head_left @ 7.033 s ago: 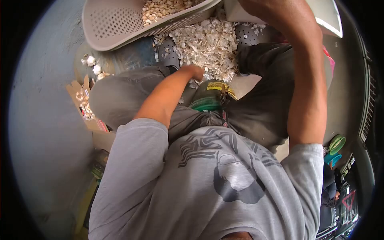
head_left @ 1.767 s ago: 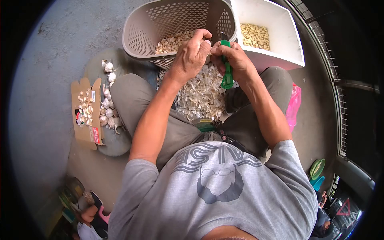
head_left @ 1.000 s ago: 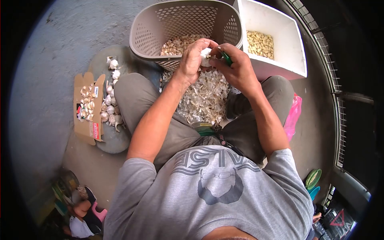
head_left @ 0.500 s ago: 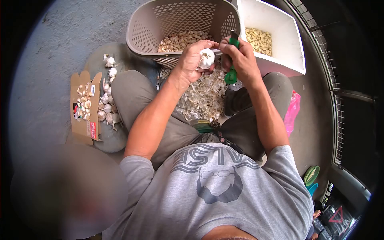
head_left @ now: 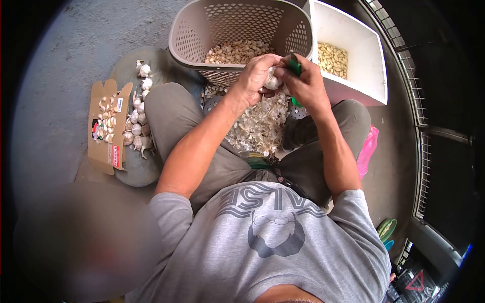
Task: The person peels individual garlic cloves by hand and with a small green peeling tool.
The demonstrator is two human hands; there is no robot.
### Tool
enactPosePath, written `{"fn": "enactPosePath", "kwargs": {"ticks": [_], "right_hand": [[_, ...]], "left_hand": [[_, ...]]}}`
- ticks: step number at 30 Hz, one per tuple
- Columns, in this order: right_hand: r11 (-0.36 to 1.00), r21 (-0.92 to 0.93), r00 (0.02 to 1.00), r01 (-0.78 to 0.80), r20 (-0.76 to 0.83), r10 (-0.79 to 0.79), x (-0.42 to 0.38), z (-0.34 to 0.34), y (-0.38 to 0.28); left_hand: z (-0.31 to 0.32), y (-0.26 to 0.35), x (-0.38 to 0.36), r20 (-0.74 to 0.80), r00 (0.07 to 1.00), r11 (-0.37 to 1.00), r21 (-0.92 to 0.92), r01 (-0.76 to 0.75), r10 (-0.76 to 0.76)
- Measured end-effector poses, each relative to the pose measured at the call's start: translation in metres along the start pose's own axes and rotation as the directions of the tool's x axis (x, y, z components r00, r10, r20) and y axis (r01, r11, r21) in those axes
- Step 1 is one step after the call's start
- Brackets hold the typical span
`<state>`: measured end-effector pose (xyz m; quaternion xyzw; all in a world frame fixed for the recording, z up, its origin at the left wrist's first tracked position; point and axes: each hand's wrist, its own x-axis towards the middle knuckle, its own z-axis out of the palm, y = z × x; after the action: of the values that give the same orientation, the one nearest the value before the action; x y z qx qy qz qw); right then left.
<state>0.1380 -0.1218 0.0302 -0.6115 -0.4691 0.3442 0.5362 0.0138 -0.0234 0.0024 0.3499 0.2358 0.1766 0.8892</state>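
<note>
My left hand (head_left: pixel 253 80) is closed around a white garlic bulb (head_left: pixel 273 81), in front of the basket's near rim. In my right hand (head_left: pixel 306 85) is a green-handled knife (head_left: pixel 294 65), its dark blade end sticking up past the fingers. The right fingertips touch the bulb's side, and part of the bulb is hidden behind them. Below both hands lies a heap of papery garlic skins (head_left: pixel 257 126) between my legs. The grey-brown perforated basket (head_left: pixel 184 38) just beyond holds many unpeeled cloves (head_left: pixel 237 52).
Right of the basket, a white foam box (head_left: pixel 361 60) holds peeled cloves (head_left: pixel 332 59). At left, several garlic bulbs (head_left: pixel 136 129) lie beside a cardboard piece (head_left: pixel 104 154) bearing loose cloves (head_left: pixel 106 118). A pink plastic bag (head_left: pixel 368 151) lies by my right knee.
My right hand has moved in against the garlic bulb, and the knife handle is now mostly covered by it. The view has shifted slightly.
</note>
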Motion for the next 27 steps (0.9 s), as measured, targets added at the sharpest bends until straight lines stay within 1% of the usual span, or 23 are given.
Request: {"fn": "enactPosePath", "kwargs": {"ticks": [1,4,7,8,9,10,14,15,18,19,22,23,26,27], "right_hand": [[0.982,0.179,0.998,-0.063,0.006,0.063,-0.002,-0.002,-0.007],[0.913,0.367,0.984,-0.178,0.072,0.163,-0.004,-0.010,-0.001],[0.839,0.504,0.976,-0.208,0.053,0.210,-0.007,-0.008,0.009],[0.814,0.539,0.972,-0.218,0.047,0.230,-0.006,-0.006,0.008],[0.823,0.528,0.968,-0.212,0.000,0.249,-0.004,-0.003,0.007],[0.838,0.504,0.968,-0.210,-0.014,0.250,-0.003,-0.003,0.006],[0.879,0.436,0.965,-0.194,-0.074,0.250,0.002,-0.005,-0.001],[0.883,0.423,0.963,-0.204,-0.078,0.259,0.003,-0.006,-0.001],[0.903,0.379,0.963,-0.204,-0.090,0.255,0.005,-0.005,-0.001],[0.910,0.364,0.964,-0.200,-0.091,0.248,0.006,-0.003,0.000],[0.912,0.346,0.961,-0.221,-0.085,0.265,0.008,-0.003,-0.002],[0.915,0.341,0.964,-0.213,-0.082,0.255,0.009,-0.003,-0.001],[0.907,0.364,0.964,-0.212,-0.072,0.255,0.012,-0.002,0.004],[0.911,0.364,0.964,-0.197,-0.100,0.248,0.011,-0.002,0.004]], "left_hand": [[0.000,-0.001,0.001,0.023,1.000,1.000,-0.029,-0.004,0.004],[-0.006,-0.001,-0.002,0.140,0.988,0.996,-0.049,0.068,-0.061],[-0.004,-0.001,-0.003,0.090,0.996,0.999,0.052,-0.011,0.007],[-0.003,0.000,-0.001,0.054,0.991,0.959,0.251,-0.133,0.123],[-0.003,0.000,0.001,0.042,0.970,0.866,0.443,-0.233,0.239],[-0.003,0.001,0.002,0.056,0.936,0.724,0.618,-0.305,0.347],[-0.003,-0.004,0.001,0.107,0.801,0.603,0.602,-0.523,0.589],[-0.004,-0.005,0.000,0.075,0.818,0.672,0.530,-0.517,0.571],[-0.008,0.002,-0.001,0.247,0.732,0.391,0.715,-0.580,0.635],[-0.007,0.004,-0.003,0.260,0.723,0.350,0.739,-0.576,0.640],[-0.003,0.011,-0.007,0.287,0.704,0.309,0.747,-0.589,0.649],[-0.002,0.012,-0.008,0.310,0.687,0.265,0.758,-0.596,0.657],[0.006,0.018,-0.014,0.281,0.686,0.247,0.788,-0.564,0.671],[0.005,0.015,-0.010,0.258,0.690,0.263,0.791,-0.553,0.676]]}}
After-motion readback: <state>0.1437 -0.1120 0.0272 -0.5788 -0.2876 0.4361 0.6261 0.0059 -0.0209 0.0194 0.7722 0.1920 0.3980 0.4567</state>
